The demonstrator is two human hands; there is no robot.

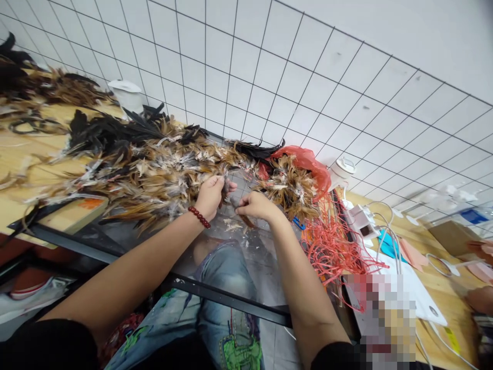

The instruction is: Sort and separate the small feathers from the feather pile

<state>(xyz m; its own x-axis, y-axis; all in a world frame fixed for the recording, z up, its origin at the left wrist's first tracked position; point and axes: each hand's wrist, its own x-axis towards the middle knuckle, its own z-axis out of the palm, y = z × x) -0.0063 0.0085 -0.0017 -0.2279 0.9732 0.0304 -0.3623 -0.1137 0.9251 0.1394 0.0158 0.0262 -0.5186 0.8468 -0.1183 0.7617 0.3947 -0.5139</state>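
Over a see-through tabletop, my left hand is closed around a small dark brown feather bunch. A red bead bracelet circles that wrist. Just to the right, my right hand pinches a brown feather between thumb and fingers. The two hands are close together but apart. Behind and left of them spreads a large pile of brown and white feathers. A smaller feather heap lies right of them, partly on a red plastic bag.
Red plastic string lies tangled at the right, near a white power adapter and cables. Black feathers and a white lidded cup are at back left. Wire grid stands behind. Another person's hand shows at far right.
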